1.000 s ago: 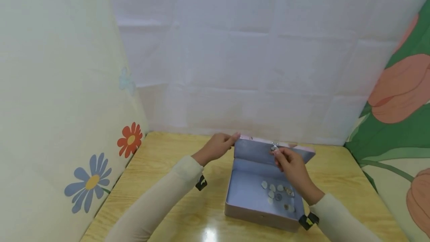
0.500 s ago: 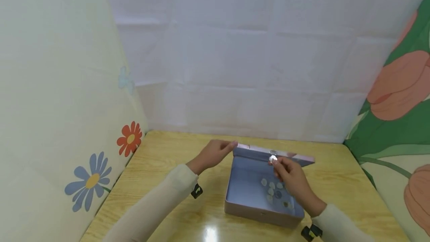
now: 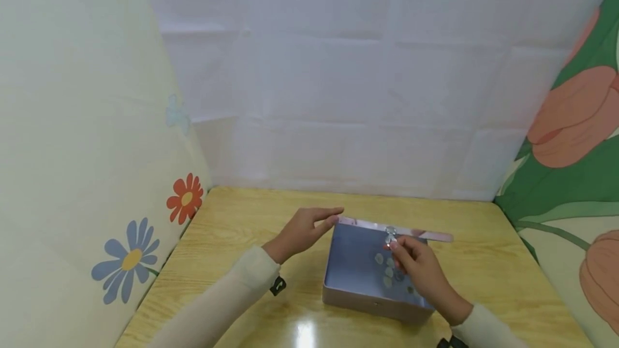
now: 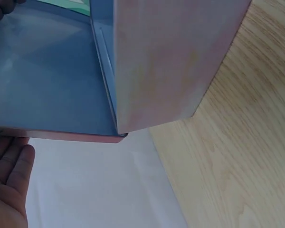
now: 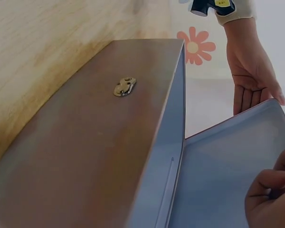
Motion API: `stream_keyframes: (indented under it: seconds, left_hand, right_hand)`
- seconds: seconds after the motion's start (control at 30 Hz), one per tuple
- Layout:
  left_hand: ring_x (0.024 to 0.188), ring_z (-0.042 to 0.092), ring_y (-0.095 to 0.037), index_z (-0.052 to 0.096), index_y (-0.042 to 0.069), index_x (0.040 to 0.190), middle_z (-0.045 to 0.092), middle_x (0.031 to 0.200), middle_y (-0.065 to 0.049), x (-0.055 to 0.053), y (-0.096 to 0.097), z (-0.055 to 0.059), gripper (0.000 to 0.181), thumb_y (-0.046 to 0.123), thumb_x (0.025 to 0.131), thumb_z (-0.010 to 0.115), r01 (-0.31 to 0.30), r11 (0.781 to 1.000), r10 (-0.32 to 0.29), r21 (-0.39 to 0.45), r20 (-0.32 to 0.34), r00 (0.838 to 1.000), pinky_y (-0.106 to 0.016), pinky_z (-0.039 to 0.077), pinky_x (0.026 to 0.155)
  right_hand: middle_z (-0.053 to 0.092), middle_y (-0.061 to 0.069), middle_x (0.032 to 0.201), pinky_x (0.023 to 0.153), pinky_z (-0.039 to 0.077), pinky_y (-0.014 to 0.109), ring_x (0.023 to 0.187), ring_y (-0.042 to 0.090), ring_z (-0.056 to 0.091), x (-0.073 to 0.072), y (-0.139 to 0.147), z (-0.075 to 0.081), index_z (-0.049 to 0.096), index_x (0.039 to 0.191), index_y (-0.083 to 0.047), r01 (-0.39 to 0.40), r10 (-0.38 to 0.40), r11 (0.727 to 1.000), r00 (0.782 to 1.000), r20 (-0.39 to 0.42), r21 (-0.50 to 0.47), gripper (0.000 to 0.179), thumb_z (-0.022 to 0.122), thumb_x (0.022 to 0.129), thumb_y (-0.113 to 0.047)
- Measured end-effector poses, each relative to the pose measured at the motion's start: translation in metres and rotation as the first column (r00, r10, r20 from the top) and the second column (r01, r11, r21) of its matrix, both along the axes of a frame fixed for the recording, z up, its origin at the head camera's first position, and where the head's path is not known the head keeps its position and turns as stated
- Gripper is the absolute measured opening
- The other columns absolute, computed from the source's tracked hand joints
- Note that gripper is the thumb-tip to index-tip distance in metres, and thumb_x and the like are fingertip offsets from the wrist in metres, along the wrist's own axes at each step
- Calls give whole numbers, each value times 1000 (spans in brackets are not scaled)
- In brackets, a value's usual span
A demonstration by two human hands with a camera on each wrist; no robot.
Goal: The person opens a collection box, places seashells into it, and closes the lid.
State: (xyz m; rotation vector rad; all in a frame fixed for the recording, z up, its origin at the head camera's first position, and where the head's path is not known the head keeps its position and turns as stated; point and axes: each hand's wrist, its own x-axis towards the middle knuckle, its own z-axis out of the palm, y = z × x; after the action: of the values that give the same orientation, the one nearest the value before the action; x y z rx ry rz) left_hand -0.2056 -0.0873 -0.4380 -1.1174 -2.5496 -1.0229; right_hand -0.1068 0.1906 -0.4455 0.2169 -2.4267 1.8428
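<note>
A tin box [image 3: 355, 297], pinkish outside and blue-grey inside, stands on the table with its hinged lid [image 4: 47, 76] tilted forward above it. My left hand [image 3: 301, 235] is at the lid's left end. Its thumb touches the lid's corner in the right wrist view, the other fingers lying fairly straight along the outside. My right hand [image 3: 422, 267] pinches the shiny metal clasp [image 3: 390, 240] at the lid's front edge. Several small whitish flat pieces [image 3: 379, 258] lie on the box floor, some hidden behind the right hand. A small metal catch [image 5: 125, 87] sits on the front wall.
The box stands on a light wood-grain table [image 3: 251, 208]. A white sheet [image 3: 300, 85] hangs behind the table. A pale cloth with printed flowers [image 3: 185, 198] is on the left, and a green cloth with pink tulips [image 3: 566, 117] on the right.
The lid has swung down and forward, from showing its inner face to showing mostly its edge. Both hands have lowered with it, the right still holding the clasp.
</note>
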Motion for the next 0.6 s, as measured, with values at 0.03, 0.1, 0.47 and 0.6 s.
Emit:
stream_keyframes:
  seconds: [0.03,0.1,0.47,0.6]
  left_hand:
    - [116,58,-8,57,25,137,59,133,8,1,0,-1,43,46,102,44,3,1000,-3,1,-14,1000,-35,50,95]
    - [118,56,-6,57,25,138,58,133,10,2,-1,-2,43,46,102,44,13,1000,-12,2,-28,1000,-35,49,98]
    - [70,60,1,58,25,137,61,130,9,7,-7,-12,40,41,101,50,56,998,-54,14,-82,995,-30,53,81]
    - [55,46,-1,59,21,137,61,130,9,12,-9,-15,41,39,101,52,70,997,-69,15,-99,993,-29,50,72]
  right_hand:
    - [54,9,69,48,41,24,57,12,46,1,0,0,65,92,-4,-3,3,1000,1000,0,1,24,57,100,-25]
    - [55,9,68,47,42,24,56,12,46,3,0,-2,64,91,-4,-13,13,1000,1000,-7,-3,23,57,100,-24]
    - [55,6,68,45,39,22,55,11,45,16,-5,-8,64,92,0,-13,15,999,999,52,-38,22,58,99,-20]
    - [55,6,69,47,41,24,56,12,46,19,-7,-13,64,93,2,-9,13,999,997,70,-46,20,58,99,-17]
